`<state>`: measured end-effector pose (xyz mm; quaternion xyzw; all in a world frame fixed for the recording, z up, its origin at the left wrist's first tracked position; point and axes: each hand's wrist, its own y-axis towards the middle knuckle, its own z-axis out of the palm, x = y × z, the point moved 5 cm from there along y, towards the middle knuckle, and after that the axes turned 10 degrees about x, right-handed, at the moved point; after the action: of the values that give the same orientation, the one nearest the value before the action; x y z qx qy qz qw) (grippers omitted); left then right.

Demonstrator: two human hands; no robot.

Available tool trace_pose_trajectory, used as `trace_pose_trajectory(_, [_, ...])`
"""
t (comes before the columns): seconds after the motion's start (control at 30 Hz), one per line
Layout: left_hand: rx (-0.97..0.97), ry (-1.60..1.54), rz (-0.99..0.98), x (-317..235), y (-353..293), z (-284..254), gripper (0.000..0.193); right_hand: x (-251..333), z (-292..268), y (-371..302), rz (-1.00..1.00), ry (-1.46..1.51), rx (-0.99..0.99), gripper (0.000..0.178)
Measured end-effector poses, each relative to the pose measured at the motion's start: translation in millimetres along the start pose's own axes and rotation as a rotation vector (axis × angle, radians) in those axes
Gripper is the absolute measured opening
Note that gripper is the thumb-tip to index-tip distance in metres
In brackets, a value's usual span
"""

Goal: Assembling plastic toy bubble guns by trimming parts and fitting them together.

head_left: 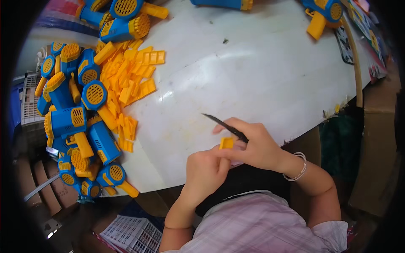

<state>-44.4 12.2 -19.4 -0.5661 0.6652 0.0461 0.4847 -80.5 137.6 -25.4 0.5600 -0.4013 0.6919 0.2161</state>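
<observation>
Close to the table's near edge, my two hands meet around a small yellow plastic piece (226, 143) with a hollow, tray-like face. My left hand (205, 172) is closed on it from below, its fingertips partly hidden. A slim black knife (225, 126) is gripped in my right hand (258, 142), its pointed end reaching up and left over the table. My right thumb is at the yellow piece too. To the left lies a loose heap of similar yellow plastic pieces (147, 57).
Several blue and yellow toy guns (67, 122) crowd the left side of the white table (202, 80). More toy guns (124, 27) lie at the far left, and one toy gun (322, 14) is far right. A printed sheet (130, 234) is below the table.
</observation>
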Motion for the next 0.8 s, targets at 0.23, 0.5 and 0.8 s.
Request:
trace_pose_trajectory(0.23, [0.008, -0.488, 0.017, 4.8, -0.5, -6.2, 0.019, -14.5, -80.1, 5.8, -0.105, -0.096, -0.534, 0.012])
trace_pose_trajectory(0.5, [-0.071, -0.837, 0.019, 2.4, 2.3, -10.0, 0.030, 33.8, -254.0, -37.5, -0.047, -1.102, -1.380, 0.036])
trace_pose_trajectory(0.8, [-0.185, -1.070, 0.013, 21.7, -4.8, -12.7, 0.017, 21.8, -210.2, -4.1, 0.284, -0.938, -0.999, 0.035])
